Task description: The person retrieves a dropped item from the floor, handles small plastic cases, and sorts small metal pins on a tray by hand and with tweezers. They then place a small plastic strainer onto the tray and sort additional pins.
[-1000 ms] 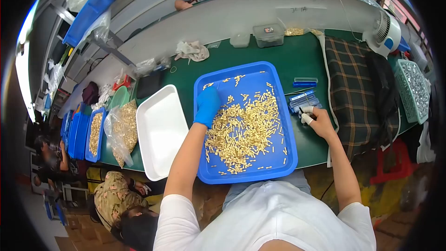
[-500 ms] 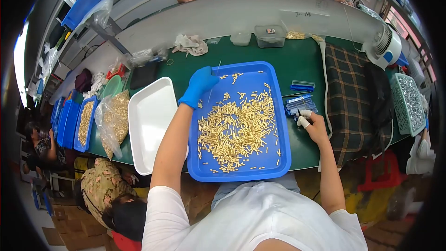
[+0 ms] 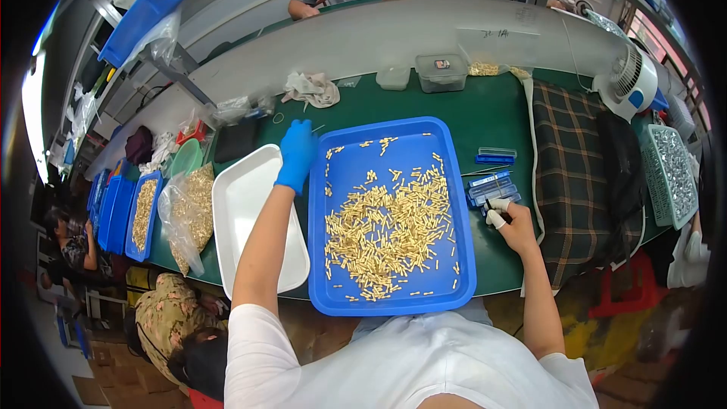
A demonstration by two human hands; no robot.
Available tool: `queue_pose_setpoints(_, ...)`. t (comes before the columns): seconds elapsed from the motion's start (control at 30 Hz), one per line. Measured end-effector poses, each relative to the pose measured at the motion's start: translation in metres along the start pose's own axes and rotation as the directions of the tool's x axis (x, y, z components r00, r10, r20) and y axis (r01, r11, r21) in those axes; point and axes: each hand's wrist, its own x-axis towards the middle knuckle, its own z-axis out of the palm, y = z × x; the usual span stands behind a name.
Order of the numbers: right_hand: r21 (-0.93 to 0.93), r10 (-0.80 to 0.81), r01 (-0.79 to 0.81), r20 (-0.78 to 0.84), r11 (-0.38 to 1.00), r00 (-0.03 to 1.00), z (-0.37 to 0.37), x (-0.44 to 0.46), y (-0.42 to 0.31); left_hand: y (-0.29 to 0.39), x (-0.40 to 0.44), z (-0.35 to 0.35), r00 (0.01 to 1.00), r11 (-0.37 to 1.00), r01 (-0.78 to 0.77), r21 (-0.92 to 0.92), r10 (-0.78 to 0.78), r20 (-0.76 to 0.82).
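Observation:
My left hand (image 3: 299,153), in a blue glove and slightly blurred, is above the gap between the white tray (image 3: 229,216) and the blue tray (image 3: 316,257). Its fingers are closed on a thin metal rod (image 3: 318,129), of which only a short end shows. Many small brass pins (image 3: 386,231) lie loose in the blue tray, heaped toward its middle and near end. Right of that tray, my right hand (image 3: 516,227), with white finger cots, pinches a small dark object (image 3: 488,207) beside blue plastic cases (image 3: 491,188).
A bag of brass parts (image 3: 198,208) and a blue tray of parts (image 3: 144,216) stand at left. Plastic boxes (image 3: 441,74) and a cloth (image 3: 312,89) sit at the back. Right are a checked cloth (image 3: 572,174) and a fan (image 3: 627,79). Other people sit nearby.
My left hand has moved left with the rod, from over the blue tray to beside its left rim. My right hand stays by the blue cases. The view has tilted slightly.

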Motion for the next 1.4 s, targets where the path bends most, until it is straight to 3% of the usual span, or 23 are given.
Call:
queue_pose_setpoints(0.07, -0.055, -0.092, 0.090, -0.045, 0.994, 0.995, 0.002, -0.001, -0.003, 0.037, -0.026, -0.008, 0.985, 0.967, -0.119, -0.224, 0.144, 0.098)
queue_pose_setpoints(0.13, -0.088, -0.143, 0.137, -0.064, 0.987, 0.988, 0.005, 0.003, -0.010, 0.065, -0.054, -0.006, 0.923, 0.828, -0.304, -0.472, 0.378, 0.068)
queue_pose_setpoints(0.23, -0.139, -0.329, 0.328, 0.021, 0.934, 0.944, 0.017, 0.015, -0.028, 0.084, -0.073, 0.006, 0.853, 0.806, -0.370, -0.462, 0.492, 0.174)
queue_pose_setpoints(0.27, -0.138, -0.329, 0.329, 0.022, 0.934, 0.944, 0.022, 0.022, -0.038, 0.083, -0.075, 0.006, 0.853, 0.806, -0.370, -0.461, 0.491, 0.175)
queue_pose_setpoints(0.33, -0.207, -0.487, 0.519, 0.186, 0.829, 0.853, 0.033, 0.039, -0.061, 0.083, -0.074, 0.008, 0.871, 0.831, -0.308, -0.463, 0.442, 0.214)
queue_pose_setpoints(0.47, -0.185, -0.513, 0.565, 0.265, 0.804, 0.816, 0.061, 0.058, -0.070, 0.086, -0.079, 0.010, 0.884, 0.838, -0.211, -0.503, 0.384, 0.268)
queue_pose_setpoints(0.57, -0.301, -0.539, 0.589, 0.238, 0.750, 0.808, 0.075, 0.063, -0.064, 0.084, -0.075, 0.008, 0.895, 0.843, -0.198, -0.500, 0.363, 0.258)
queue_pose_setpoints(0.67, -0.257, -0.511, 0.545, 0.189, 0.798, 0.838, 0.076, 0.062, -0.057, 0.087, -0.080, 0.008, 0.903, 0.849, -0.225, -0.479, 0.366, 0.226)
queue_pose_setpoints(0.77, -0.223, -0.489, 0.504, 0.121, 0.835, 0.864, 0.067, 0.063, -0.052, 0.095, -0.083, 0.001, 0.932, 0.857, -0.315, -0.407, 0.361, 0.039)
queue_pose_setpoints(0.8, -0.199, -0.486, 0.494, 0.093, 0.846, 0.869, 0.064, 0.065, -0.052, 0.100, -0.082, 0.002, 0.924, 0.851, -0.331, -0.407, 0.380, 0.041)
queue_pose_setpoints(0.9, -0.156, -0.464, 0.466, 0.050, 0.871, 0.884, 0.065, 0.062, -0.049, 0.108, -0.099, 0.008, 0.987, 0.859, -0.140, -0.493, 0.158, -0.006)
queue_pose_setpoints(1.03, -0.127, -0.487, 0.490, 0.055, 0.863, 0.872, 0.061, 0.065, -0.055, 0.101, -0.101, 0.016, 0.970, 0.902, -0.233, -0.365, 0.244, -0.017)
queue_pose_setpoints(1.17, -0.101, -0.522, 0.522, 0.032, 0.847, 0.853, 0.061, 0.066, -0.058, 0.096, -0.094, 0.020, 0.969, 0.917, -0.148, -0.369, 0.210, 0.132)
queue_pose_setpoints(1.4, -0.071, -0.560, 0.559, 0.000, 0.826, 0.828, 0.064, 0.064, -0.055, 0.098, -0.099, 0.015, 0.979, 0.908, -0.117, -0.402, 0.173, 0.107)
